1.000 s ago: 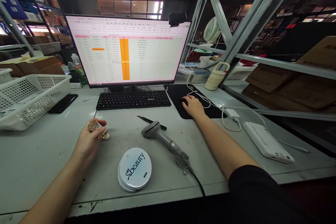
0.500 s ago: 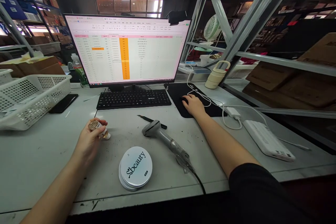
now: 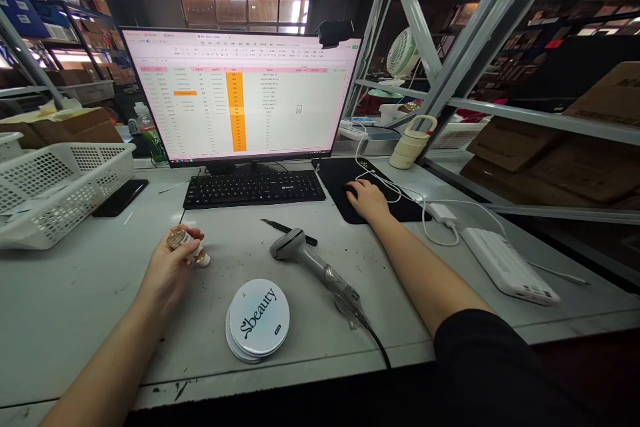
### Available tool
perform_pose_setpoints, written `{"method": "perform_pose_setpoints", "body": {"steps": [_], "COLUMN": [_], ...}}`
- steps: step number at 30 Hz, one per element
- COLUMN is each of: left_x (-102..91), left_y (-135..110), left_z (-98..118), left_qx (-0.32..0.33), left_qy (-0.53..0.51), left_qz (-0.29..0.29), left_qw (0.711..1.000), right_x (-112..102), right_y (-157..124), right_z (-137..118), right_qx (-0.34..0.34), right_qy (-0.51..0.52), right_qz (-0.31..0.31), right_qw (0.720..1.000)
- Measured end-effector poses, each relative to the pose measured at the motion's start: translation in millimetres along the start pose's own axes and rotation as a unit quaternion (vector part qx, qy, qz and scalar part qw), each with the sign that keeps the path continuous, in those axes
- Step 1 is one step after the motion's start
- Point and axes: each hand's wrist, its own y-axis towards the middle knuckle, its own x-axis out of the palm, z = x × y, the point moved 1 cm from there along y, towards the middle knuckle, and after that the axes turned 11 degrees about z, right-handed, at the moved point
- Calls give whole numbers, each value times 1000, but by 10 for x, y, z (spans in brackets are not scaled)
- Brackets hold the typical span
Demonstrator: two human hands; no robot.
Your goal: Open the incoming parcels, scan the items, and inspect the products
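Note:
My left hand [image 3: 170,268] rests on the grey table [image 3: 75,307] with its fingers closed round a small amber bottle [image 3: 186,245] lying on its side. My right hand [image 3: 369,202] is cupped over a black mouse [image 3: 350,191] on the black mouse pad [image 3: 345,177]. Between my arms lie a grey barcode scanner [image 3: 315,268] with a black cable and a round white tin marked "Sbeauty" [image 3: 259,317]. A black pen [image 3: 285,229] lies just beyond the scanner.
A monitor [image 3: 240,97] showing a spreadsheet stands behind a black keyboard [image 3: 254,187]. A white plastic basket [image 3: 55,187] and a black phone [image 3: 119,197] sit at left. At right are a white power strip [image 3: 505,265], white cables and metal shelving [image 3: 475,47].
Both hands stay where they were. A small cursor box has appeared on the right part of the spreadsheet. The view has shifted very slightly.

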Motion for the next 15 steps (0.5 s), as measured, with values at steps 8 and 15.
{"method": "perform_pose_setpoints", "body": {"steps": [8,15], "left_x": [5,23], "left_y": [3,-33], "left_z": [-9,24], "left_qx": [-1,-7], "left_qy": [-3,6], "left_qz": [-2,4], "left_qw": [1000,1000], "right_x": [-14,-25], "right_y": [-1,5], "right_z": [-3,-7], "right_qx": [-1,3], "right_qy": [5,10], "right_qz": [-2,-7], "right_qw": [1000,1000]}}
